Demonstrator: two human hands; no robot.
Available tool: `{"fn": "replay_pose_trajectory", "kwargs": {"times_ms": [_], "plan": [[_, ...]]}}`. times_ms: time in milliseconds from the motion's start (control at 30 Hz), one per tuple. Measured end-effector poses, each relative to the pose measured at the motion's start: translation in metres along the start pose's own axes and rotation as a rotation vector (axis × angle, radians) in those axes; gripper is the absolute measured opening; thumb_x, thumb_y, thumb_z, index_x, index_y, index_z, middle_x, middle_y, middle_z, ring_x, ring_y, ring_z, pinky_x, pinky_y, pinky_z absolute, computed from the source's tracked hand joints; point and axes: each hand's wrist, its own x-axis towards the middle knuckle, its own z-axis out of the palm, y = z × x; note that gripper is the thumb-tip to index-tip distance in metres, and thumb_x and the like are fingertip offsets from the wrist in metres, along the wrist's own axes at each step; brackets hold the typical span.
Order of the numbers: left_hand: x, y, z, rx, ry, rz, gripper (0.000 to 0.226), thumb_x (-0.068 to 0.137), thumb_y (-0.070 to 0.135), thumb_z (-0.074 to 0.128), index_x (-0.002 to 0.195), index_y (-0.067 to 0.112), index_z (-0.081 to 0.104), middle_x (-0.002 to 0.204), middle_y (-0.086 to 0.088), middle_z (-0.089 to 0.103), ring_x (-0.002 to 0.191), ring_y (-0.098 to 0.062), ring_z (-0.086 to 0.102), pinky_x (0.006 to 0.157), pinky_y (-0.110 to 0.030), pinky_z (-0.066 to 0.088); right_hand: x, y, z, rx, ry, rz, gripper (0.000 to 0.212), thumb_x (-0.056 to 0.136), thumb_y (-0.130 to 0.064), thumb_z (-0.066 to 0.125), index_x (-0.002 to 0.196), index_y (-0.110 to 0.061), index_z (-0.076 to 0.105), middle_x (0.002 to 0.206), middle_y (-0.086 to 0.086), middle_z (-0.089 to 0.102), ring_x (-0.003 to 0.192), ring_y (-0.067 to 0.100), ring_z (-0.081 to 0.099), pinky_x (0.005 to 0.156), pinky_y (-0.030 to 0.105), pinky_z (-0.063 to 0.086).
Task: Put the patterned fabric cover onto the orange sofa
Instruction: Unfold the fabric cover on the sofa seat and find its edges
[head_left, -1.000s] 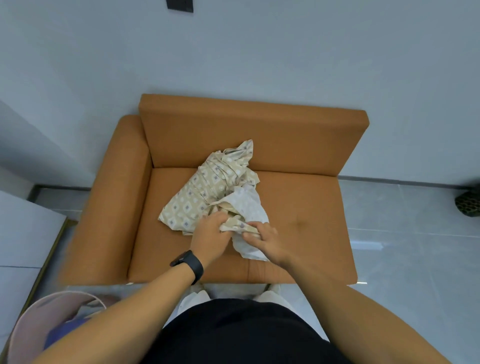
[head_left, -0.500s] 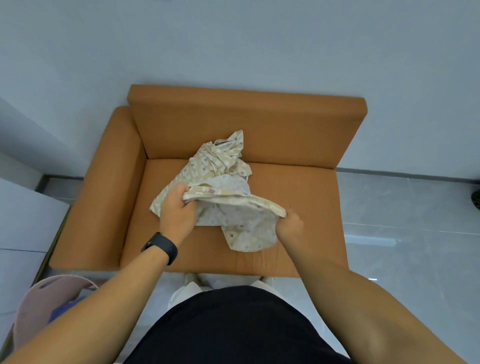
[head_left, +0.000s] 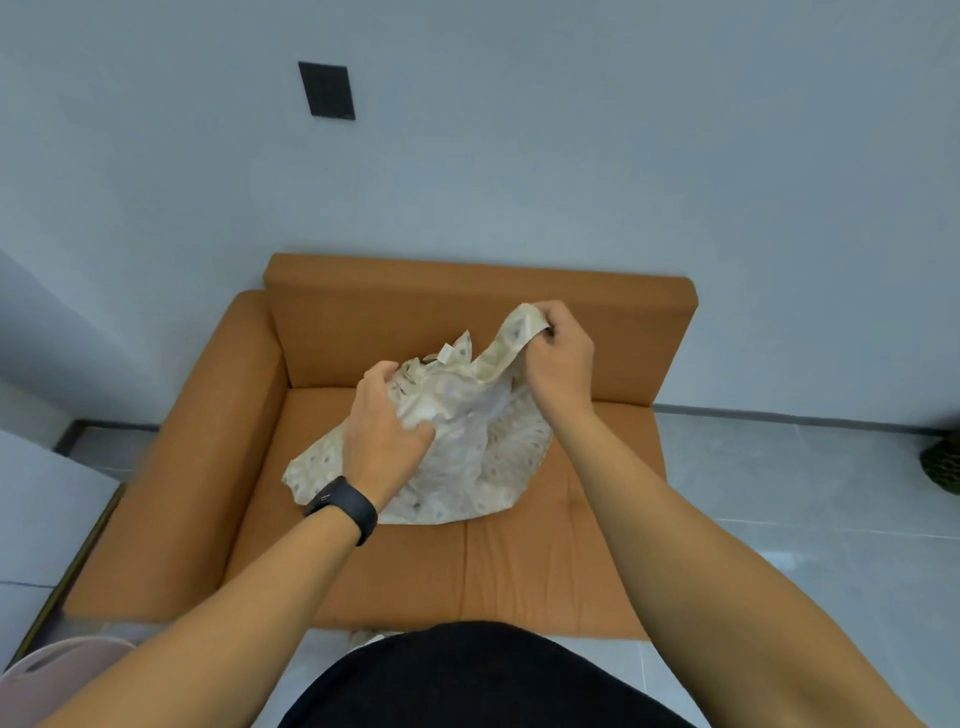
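The patterned fabric cover (head_left: 457, 447), still bunched over the seat of the orange sofa (head_left: 374, 322) at the frame's centre, is gripped in the left hand (head_left: 384, 426) and pinched at a raised edge by the right hand (head_left: 558, 358), so unfolding appears under way and spreading toward the backrest is called for next.

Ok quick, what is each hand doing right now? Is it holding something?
Left hand: closed, gripping a bunched part of the patterned fabric cover.
Right hand: closed, pinching a raised edge of the same cover.
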Motion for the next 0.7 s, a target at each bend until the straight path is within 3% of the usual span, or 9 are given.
{"fn": "replay_pose_trajectory", "kwargs": {"times_ms": [67,100,167,267,367,467,567,633,700], "plan": [[0.004,0.019,0.001,-0.061,-0.100,0.076,0.087,0.075,0.032,0.081,0.146,0.029,0.031,0.138,0.014,0.042,0.125,-0.003,0.043,0.101,-0.025,0.040,-0.017,0.003,0.007,-0.021,-0.136,-0.015,0.029,0.079,0.001,0.052,0.087,-0.022,0.067,0.084,-0.007,0.068,0.072,0.006,0.056,0.064,0.029,0.046],[0.006,0.027,0.004,-0.081,-0.187,0.106,0.079,0.076,0.039,0.080,0.142,0.031,0.036,0.132,0.017,0.047,0.119,0.000,0.048,0.097,-0.024,0.044,-0.025,0.004,0.010,-0.032,-0.196,-0.029,0.030,0.077,0.002,0.053,0.088,-0.021,0.068,0.085,-0.007,0.069,0.074,0.006,0.058,0.065,0.028,0.047],[0.009,0.035,0.013,-0.038,-0.316,0.127,0.035,0.083,0.049,0.067,0.108,0.026,0.058,0.098,0.013,0.063,0.085,-0.005,0.060,0.073,-0.034,0.050,-0.037,0.009,0.015,-0.063,-0.281,-0.063,0.031,0.076,0.004,0.057,0.092,-0.020,0.068,0.089,-0.011,0.068,0.080,0.004,0.060,0.068,0.022,0.048],[0.011,0.028,0.023,-0.035,-0.307,0.144,0.027,0.095,0.029,0.054,0.074,0.014,0.048,0.063,0.000,0.050,0.054,-0.014,0.042,0.055,-0.040,0.036,-0.046,0.024,0.011,-0.091,-0.290,-0.072,0.028,0.079,0.000,0.062,0.098,-0.021,0.068,0.095,-0.013,0.068,0.087,0.005,0.062,0.074,0.024,0.050],[0.002,0.022,0.024,-0.050,-0.322,0.173,0.025,0.100,0.012,0.050,0.076,0.017,0.044,0.067,0.004,0.048,0.057,-0.009,0.040,0.054,-0.028,0.031,-0.054,0.044,0.002,-0.144,-0.310,-0.083,0.024,0.085,-0.007,0.065,0.101,-0.024,0.067,0.099,-0.011,0.065,0.091,0.005,0.061,0.076,0.020,0.048],[0.000,0.020,0.023,-0.058,-0.284,0.154,0.019,0.101,0.010,0.044,0.083,0.014,0.047,0.074,-0.006,0.055,0.064,-0.016,0.050,0.059,-0.036,0.039,-0.067,0.076,0.002,-0.222,-0.403,-0.020,0.003,0.092,-0.023,0.068,0.094,-0.022,0.065,0.094,-0.002,0.060,0.085,0.010,0.057,0.072,0.024,0.045],[0.008,0.028,0.014,-0.106,-0.256,0.184,0.020,0.102,0.009,0.041,0.083,0.011,0.044,0.075,-0.012,0.053,0.062,-0.016,0.046,0.059,-0.036,0.038,-0.077,0.121,0.007,-0.427,-0.407,0.107,0.013,0.097,-0.029,0.062,0.085,-0.024,0.060,0.093,0.000,0.056,0.084,0.015,0.055,0.071,0.029,0.040],[0.014,0.037,0.003,-0.148,-0.235,0.228,0.020,0.103,0.007,0.040,0.084,0.009,0.046,0.076,-0.013,0.052,0.062,-0.011,0.042,0.058,-0.027,0.035,-0.078,0.142,0.006,-0.571,-0.398,0.201,0.009,0.098,-0.034,0.059,0.096,-0.028,0.066,0.103,-0.004,0.052,0.099,0.020,0.056,0.080,0.028,0.041],[0.022,0.043,-0.008,-0.186,-0.207,0.252,0.019,0.104,0.008,0.040,0.087,0.007,0.049,0.079,-0.013,0.054,0.065,-0.011,0.043,0.059,-0.024,0.036,-0.072,0.150,0.007,-0.615,-0.476,0.289,0.029,0.093,-0.043,0.063,0.119,-0.028,0.064,0.120,-0.004,0.046,0.118,0.027,0.049,0.095,0.032,0.041]]}}
